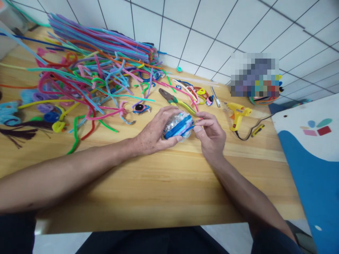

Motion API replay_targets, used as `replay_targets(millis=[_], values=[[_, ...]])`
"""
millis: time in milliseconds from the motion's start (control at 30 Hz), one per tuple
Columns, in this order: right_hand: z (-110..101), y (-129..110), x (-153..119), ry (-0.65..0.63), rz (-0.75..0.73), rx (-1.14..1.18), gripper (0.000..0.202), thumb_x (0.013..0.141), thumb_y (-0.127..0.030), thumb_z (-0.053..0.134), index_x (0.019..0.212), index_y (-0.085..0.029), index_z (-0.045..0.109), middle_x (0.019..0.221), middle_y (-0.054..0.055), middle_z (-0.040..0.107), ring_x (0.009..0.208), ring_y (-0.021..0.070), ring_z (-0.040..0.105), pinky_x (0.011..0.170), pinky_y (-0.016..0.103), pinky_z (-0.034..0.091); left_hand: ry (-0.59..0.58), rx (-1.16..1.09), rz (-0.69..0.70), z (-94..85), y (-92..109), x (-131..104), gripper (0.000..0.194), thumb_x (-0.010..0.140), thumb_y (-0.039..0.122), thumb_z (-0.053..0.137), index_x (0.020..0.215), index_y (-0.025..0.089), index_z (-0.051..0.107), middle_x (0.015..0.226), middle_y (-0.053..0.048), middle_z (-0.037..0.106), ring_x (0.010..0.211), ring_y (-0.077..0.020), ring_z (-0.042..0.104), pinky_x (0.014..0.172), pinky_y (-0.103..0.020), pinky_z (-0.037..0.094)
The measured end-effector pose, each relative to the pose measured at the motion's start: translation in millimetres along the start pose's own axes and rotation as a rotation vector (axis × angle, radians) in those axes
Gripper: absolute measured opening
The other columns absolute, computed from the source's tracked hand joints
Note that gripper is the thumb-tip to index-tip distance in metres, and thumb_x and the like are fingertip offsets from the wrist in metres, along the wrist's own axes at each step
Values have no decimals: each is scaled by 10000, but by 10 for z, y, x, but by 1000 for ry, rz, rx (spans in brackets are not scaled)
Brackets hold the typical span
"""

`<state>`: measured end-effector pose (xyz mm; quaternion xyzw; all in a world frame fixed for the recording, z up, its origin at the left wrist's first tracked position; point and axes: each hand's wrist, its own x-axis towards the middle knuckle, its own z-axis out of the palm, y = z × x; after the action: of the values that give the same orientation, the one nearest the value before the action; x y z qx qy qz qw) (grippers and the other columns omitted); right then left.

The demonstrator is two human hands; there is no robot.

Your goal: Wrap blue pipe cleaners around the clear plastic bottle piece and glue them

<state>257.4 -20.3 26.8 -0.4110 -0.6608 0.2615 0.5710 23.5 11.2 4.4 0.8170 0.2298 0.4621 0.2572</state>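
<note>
My left hand point(156, 132) is wrapped round a clear, shiny ball point(173, 122) with blue and lilac pipe cleaners laid across it. At the ball's right side, my right hand point(212, 134) pinches the end of a blue pipe cleaner point(194, 126) between thumb and forefinger. Just behind the ball lie pliers point(174, 99) with yellow-green handles, their jaws pointing to the back left. The underside of the ball is hidden by my left hand and the table.
Loose, bent pipe cleaners point(97, 81) in many colours cover the left of the wooden table point(159, 190). A bundle of straight ones point(103, 38) lies along the tiled wall. Rightward are a yellow glue gun point(239, 114) with a cord, a small yellow cutter point(258, 130) and a silver pen-like tool point(215, 96).
</note>
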Motion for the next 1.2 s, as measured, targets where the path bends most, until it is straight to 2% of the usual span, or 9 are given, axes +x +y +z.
replay_targets(millis=[300, 467, 767, 967, 1200], values=[[4, 10, -33, -14, 97, -61, 186, 975, -481, 805, 953, -301, 769, 1255, 47, 774, 1269, 283, 694, 1186, 585, 489, 5, -3, 9, 6, -10, -3, 742, 978, 419, 747, 1615, 271, 396, 1566, -186, 550, 1527, -376, 525, 1254, -605, 490], [4, 21, -34, -20, 119, -43, 183, 966, -485, 814, 953, -307, 773, 1271, 50, 773, 1268, 290, 690, 1187, 602, 483, -7, -7, -1, 5, -8, 0, 741, 980, 432, 738, 1618, 283, 391, 1570, -185, 552, 1522, -376, 528, 1252, -616, 493], [25, 24, -39, -18, 132, -19, 217, 962, -499, 811, 933, -289, 764, 1246, 58, 779, 1245, 278, 711, 1181, 560, 503, -20, 17, 17, -10, 3, 16, 746, 964, 402, 738, 1605, 265, 384, 1551, -193, 559, 1507, -381, 537, 1247, -630, 487], [33, 23, -42, -14, 129, -4, 215, 964, -487, 810, 924, -282, 758, 1224, 55, 782, 1220, 265, 718, 1155, 531, 528, 1, 16, 27, 5, 9, 22, 822, 893, 371, 800, 1599, 256, 395, 1546, -195, 558, 1497, -386, 549, 1239, -620, 498], [41, 24, -48, -9, 123, 6, 190, 964, -469, 812, 930, -289, 759, 1210, 52, 785, 1202, 257, 723, 1100, 500, 563, -12, 28, 27, 2, 3, 10, 787, 941, 389, 755, 1616, 258, 373, 1545, -198, 553, 1525, -372, 529, 1252, -618, 497]])
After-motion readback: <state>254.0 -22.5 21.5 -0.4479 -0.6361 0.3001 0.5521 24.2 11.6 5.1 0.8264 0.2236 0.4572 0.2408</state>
